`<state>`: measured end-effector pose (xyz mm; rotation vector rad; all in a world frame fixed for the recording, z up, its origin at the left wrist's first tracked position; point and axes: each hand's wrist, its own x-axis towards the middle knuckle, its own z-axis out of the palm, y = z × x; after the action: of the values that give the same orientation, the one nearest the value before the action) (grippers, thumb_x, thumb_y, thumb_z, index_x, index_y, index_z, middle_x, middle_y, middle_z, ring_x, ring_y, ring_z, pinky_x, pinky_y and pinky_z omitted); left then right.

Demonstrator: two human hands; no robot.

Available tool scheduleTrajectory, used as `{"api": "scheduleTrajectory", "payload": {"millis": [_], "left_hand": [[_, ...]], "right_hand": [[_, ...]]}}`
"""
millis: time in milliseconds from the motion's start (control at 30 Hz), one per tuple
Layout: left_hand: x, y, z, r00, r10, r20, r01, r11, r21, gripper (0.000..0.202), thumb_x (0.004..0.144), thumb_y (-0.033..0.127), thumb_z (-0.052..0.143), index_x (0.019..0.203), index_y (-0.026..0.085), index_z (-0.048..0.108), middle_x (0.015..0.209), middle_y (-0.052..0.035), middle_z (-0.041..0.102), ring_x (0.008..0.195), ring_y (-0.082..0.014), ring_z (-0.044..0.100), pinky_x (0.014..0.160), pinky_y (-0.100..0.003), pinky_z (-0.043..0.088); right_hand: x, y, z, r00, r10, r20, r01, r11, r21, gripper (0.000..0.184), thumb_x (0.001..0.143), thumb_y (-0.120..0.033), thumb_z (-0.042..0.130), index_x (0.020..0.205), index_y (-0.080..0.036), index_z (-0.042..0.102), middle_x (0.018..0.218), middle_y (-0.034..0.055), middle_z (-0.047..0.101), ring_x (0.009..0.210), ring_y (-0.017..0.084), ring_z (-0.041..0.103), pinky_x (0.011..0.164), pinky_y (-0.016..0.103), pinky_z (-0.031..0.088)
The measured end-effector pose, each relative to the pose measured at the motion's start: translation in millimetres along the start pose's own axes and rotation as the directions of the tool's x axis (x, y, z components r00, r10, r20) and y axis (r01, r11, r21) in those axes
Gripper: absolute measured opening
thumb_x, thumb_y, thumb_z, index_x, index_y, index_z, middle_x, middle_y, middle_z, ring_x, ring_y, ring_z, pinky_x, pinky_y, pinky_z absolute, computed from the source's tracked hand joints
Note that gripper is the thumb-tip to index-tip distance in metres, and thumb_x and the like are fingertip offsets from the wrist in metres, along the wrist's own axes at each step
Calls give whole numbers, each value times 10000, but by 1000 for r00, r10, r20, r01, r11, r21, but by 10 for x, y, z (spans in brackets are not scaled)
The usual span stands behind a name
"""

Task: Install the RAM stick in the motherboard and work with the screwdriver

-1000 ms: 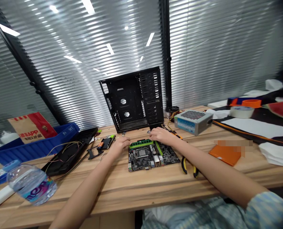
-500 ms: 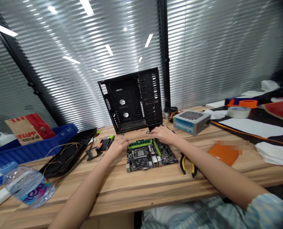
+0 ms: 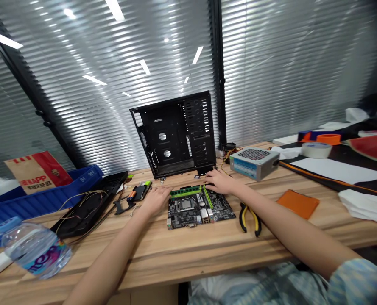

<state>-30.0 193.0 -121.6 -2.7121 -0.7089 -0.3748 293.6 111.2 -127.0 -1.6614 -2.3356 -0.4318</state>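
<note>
Head view: both hands at a motherboard's far edge, memory stick beside the left

Clock centred on the motherboard (image 3: 193, 217), 12 o'clock away from the wearer. Board lies flat on the wooden table (image 3: 166, 254), not in the case.

Left hand (image 3: 156, 201): at 10 o'clock, palm down, fingers pointing at the far-left corner, next to the end of the green memory stick (image 3: 185, 192). Can't tell whether it grips or just touches.

Right hand (image 3: 220, 182): 1 o'clock, over the far edge, thumb and fingers parted, nothing seen between them. Contact with the board unclear.

Memory stick: 11 o'clock on the board, apparently in a slot along the far side. Whether fully seated: too small to tell. Processor socket (image 3: 186, 205) just on the near side of it.

Step in hand, my judgement: positioning or checking the board around the memory slots. Next move probably calls for a light hold on the board edges, fingers off the socket, even pressure at both stick ends if seating it.

Around: black PC case (image 3: 175, 140) at 12, power supply (image 3: 255, 164) at 2, pliers (image 3: 257, 221) at 3, orange flat piece (image 3: 298, 204) also 3 but farther out, bottle (image 3: 37, 250) at 8.
</note>
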Motion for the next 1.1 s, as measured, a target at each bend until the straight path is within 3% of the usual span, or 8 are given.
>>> {"api": "scheduleTrajectory", "payload": {"millis": [200, 600, 967, 1100], "left_hand": [[2, -7, 34, 1000, -10, 10, 11, 1000, -29, 338, 962, 235, 403, 1251, 143, 551, 1147, -148, 666, 1087, -244, 598, 945, -409, 443], [3, -32, 109, 996, -82, -25, 78, 989, -126, 348, 954, 269, 413, 1237, 162, 584, 1152, -137, 678, 1091, -240, 616, 952, -398, 484], [13, 17, 57, 991, -127, 27, 130, 976, -173, 332, 952, 257, 416, 1215, 153, 592, 1195, -139, 661, 1124, -239, 603, 960, -378, 466], [0, 29, 30, 986, -168, 8, 168, 973, -157, 302, 940, 264, 450, 1198, 185, 586, 1171, -125, 666, 1126, -256, 585, 1019, -479, 368]], "right_hand": [[1, -6, -10, 1000, -29, 10, 29, 999, 29, 253, 921, -362, 536, 1054, -243, 715, 1158, 100, 617, 1071, 265, 526, 938, 421, 360], [11, -91, -27, 999, -14, 46, 14, 1000, -13, 335, 929, -433, 509, 989, -200, 741, 1120, 128, 637, 1058, 285, 528, 917, 430, 391], [11, -154, -25, 994, 22, 103, -18, 999, -35, 351, 943, -439, 481, 1066, -185, 690, 1146, 140, 631, 1074, 292, 533, 879, 423, 421], [15, -145, -4, 990, 45, 131, -43, 999, -14, 360, 944, -440, 480, 1103, -182, 672, 1163, 144, 620, 1083, 300, 529, 875, 422, 428]]}}
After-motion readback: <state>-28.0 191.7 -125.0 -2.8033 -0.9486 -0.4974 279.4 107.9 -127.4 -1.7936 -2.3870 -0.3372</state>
